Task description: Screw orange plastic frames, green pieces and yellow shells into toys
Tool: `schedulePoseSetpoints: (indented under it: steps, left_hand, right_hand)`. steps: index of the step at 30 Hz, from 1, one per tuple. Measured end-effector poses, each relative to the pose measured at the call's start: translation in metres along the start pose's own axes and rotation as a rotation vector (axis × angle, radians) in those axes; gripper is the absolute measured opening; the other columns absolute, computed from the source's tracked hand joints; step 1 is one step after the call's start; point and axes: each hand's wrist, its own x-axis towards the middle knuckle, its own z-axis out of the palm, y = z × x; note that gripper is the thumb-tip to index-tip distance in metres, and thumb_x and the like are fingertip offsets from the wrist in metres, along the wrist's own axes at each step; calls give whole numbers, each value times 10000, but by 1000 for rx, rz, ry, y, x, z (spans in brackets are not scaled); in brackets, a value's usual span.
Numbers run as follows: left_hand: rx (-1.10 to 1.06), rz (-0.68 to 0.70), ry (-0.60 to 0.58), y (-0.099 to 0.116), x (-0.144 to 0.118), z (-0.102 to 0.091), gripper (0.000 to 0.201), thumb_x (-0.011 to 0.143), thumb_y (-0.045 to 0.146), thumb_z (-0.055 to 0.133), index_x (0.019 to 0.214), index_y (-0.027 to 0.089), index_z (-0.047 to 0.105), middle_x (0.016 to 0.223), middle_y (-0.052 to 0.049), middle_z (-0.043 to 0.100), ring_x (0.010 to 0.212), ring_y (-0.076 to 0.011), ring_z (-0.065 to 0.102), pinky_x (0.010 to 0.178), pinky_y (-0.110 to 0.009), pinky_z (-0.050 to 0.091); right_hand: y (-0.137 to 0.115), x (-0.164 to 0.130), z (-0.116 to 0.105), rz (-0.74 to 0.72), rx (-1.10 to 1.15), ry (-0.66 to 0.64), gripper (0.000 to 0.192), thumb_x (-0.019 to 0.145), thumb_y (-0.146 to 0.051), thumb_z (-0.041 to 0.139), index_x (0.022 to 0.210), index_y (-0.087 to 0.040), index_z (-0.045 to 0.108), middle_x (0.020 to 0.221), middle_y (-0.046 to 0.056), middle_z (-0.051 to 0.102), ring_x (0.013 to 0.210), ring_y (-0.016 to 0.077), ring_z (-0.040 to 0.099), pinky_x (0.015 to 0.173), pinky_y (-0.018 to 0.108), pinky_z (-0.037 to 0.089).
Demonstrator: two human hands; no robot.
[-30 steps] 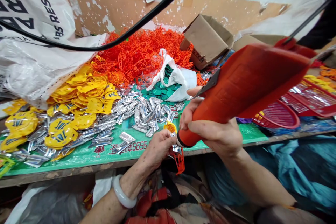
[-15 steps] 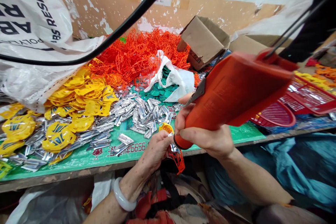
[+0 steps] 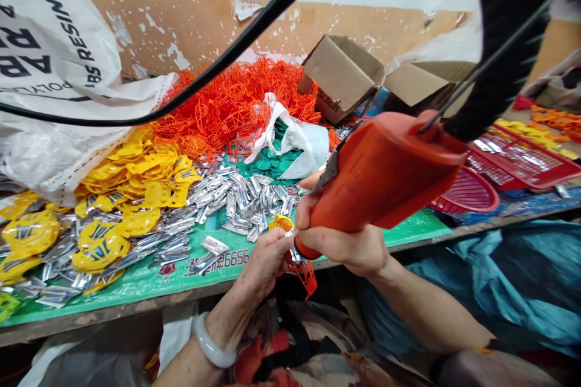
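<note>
**One piece under the driver, heaps of parts not yet joined**

One small assembly (image 3: 297,257) is in hand at the bench edge: yellow cap on top, silver strip in the middle, orange mesh bit hanging below. Left hand (image 3: 265,263) pinches it, fingers curled tight round it, just off the front lip of the green mat (image 3: 149,269). Right hand (image 3: 345,239) is wrapped fully round the nose of the orange power screwdriver (image 3: 385,175), grip closed, tip pressed down onto the assembly. Whether the bit is seated or turning can't be told; contact point is hidden by fingers.

Judging progress: this piece looks mid-fastening, not finished. Plenty left, going by loose stock on the mat:
- yellow plastic pieces (image 3: 131,175), big heap at left
- silver metal strips (image 3: 236,199), scattered across the middle
- orange mesh parts (image 3: 236,103), tall pile at the back
- green discs (image 3: 267,163) spilling from a white bag (image 3: 299,136)

Red baskets (image 3: 467,193) at right hold some yellow and silver bits, poss. done pieces, too small to tell. No clear finished pile near the hands, so count done is unknown. Black cord (image 3: 218,66) runs across the top of the view.
</note>
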Motion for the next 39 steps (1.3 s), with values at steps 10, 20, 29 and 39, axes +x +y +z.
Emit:
schedulePoseSetpoints:
  steps: [10, 20, 29, 39]
  left_hand:
    - [-108, -46, -67, 12, -19, -18, 334, 790, 452, 676, 705, 179, 503, 501, 63, 493, 378, -35, 317, 360, -166, 181]
    - [-234, 4, -70, 13, -26, -24, 345, 740, 421, 745, 695, 169, 515, 579, 36, 555, 475, -59, 481, 429, -166, 339]
    - [-140, 44, 9, 14, -29, -25, 296, 724, 397, 771, 721, 144, 618, 600, 21, 615, 476, -57, 516, 431, -157, 345]
    - [-190, 20, 45, 11, -30, -26, 276, 687, 377, 808, 774, 131, 717, 592, 23, 633, 462, -44, 492, 430, -148, 350]
  right_hand:
    - [-16, 14, -23, -116, 318, 251, 156, 627, -190, 724, 751, -209, 632, 644, -13, 599, 568, 164, 559, 593, 349, 465]
    - [7, 22, -36, -130, 217, 344, 272, 627, -167, 735, 887, -181, 657, 604, -17, 621, 508, 162, 566, 528, 323, 457]
    - [15, 25, -37, -113, 195, 388, 238, 602, -152, 758, 811, -207, 657, 650, -22, 631, 508, 156, 568, 512, 318, 471]
    - [24, 26, -42, -108, 184, 416, 200, 601, -155, 783, 748, -187, 651, 664, -17, 633, 525, 152, 574, 518, 310, 472]
